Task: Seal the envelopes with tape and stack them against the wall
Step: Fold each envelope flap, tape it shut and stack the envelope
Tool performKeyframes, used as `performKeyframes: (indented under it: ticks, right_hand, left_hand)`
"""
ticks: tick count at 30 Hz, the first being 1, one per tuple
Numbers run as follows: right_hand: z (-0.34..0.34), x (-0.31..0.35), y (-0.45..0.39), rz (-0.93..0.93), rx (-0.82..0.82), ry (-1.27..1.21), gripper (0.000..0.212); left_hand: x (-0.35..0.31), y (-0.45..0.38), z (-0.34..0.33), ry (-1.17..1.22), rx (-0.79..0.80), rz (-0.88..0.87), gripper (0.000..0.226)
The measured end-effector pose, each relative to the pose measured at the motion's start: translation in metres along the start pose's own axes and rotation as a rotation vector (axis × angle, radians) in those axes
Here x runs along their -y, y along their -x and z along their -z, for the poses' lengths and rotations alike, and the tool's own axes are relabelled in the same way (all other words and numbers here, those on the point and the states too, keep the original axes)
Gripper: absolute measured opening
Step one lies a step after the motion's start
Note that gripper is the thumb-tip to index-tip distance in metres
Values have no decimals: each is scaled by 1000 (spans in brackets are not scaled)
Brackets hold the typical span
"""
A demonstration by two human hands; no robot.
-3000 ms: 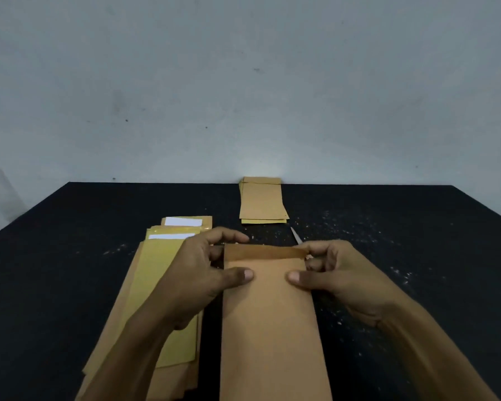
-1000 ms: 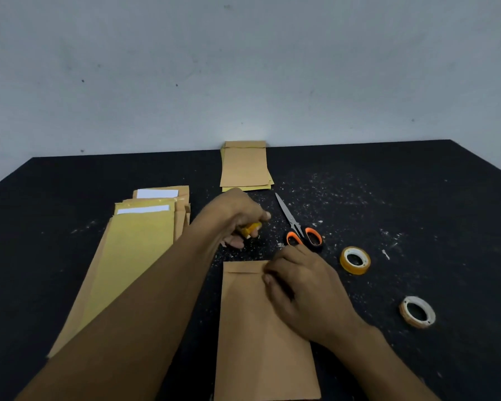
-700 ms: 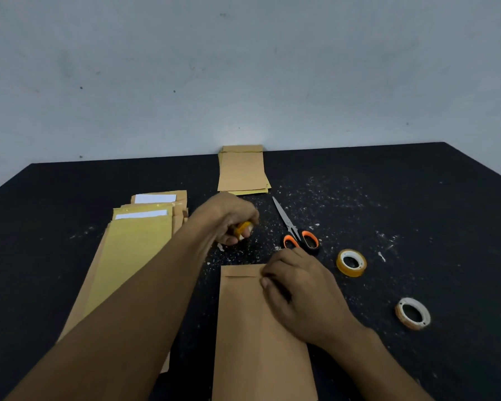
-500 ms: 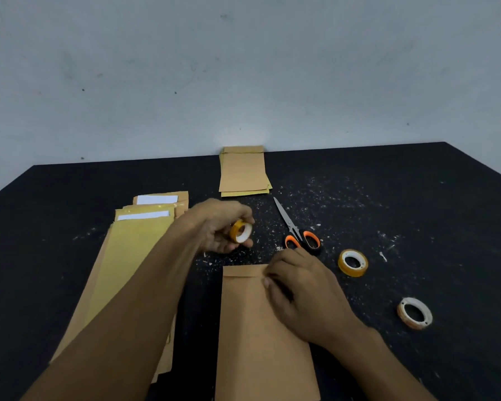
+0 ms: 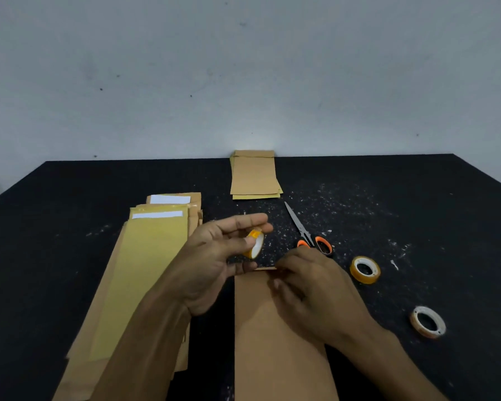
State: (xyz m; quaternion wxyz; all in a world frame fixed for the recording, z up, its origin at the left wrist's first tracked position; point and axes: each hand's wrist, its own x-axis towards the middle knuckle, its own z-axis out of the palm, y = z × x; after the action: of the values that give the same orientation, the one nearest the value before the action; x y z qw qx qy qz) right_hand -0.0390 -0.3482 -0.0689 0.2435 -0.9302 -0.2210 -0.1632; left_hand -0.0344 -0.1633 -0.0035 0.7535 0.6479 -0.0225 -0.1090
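A brown envelope (image 5: 266, 337) lies flat on the black table (image 5: 417, 204) in front of me, its folded flap at the far end. My right hand (image 5: 310, 290) presses down on that flap end with curled fingers. My left hand (image 5: 214, 253) holds a small yellow tape roll (image 5: 253, 243) between thumb and fingers, lifted just above the table beyond the envelope's top left corner. A short stack of brown envelopes (image 5: 253, 176) lies against the wall. A pile of yellow and brown envelopes (image 5: 145, 267) with white strips lies to the left.
Orange-handled scissors (image 5: 307, 233) lie shut just beyond my right hand. A yellow tape roll (image 5: 365, 269) and a whitish tape roll (image 5: 427, 321) sit on the table to the right. White specks litter the middle of the table.
My left hand reached past the envelope, picked up the small yellow tape roll and lifted it back toward the flap. My right hand stayed pressing on the envelope's top.
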Motion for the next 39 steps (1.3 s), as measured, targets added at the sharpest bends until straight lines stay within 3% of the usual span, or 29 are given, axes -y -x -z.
performKeyframes:
  ticks: [5, 11, 16, 22, 29, 34, 39]
  right_hand:
    - [12, 19, -8, 14, -263, -274, 27]
    - [6, 30, -18, -49, -178, -574, 18]
    - [11, 40, -20, -109, -210, -716, 26]
    - [11, 52, -16, -162, -251, -751, 30]
    - [19, 55, -14, -198, -195, -870, 14]
    - [22, 62, -14, -198, -216, -852, 23]
    - [19, 60, -12, -269, -227, -825, 45]
  left_hand:
    - [1, 7, -5, 10, -23, -54, 30]
    - [4, 8, -5, 156, 20, -89, 45]
    - [3, 7, -5, 205, -21, -199, 49]
    - [-3, 4, -8, 244, -57, -336, 51]
    - [-3, 3, -11, 69, -211, -449, 56]
    - [-2, 2, -15, 44, -360, -519, 56]
    - [-8, 1, -19, -41, -390, -605, 59]
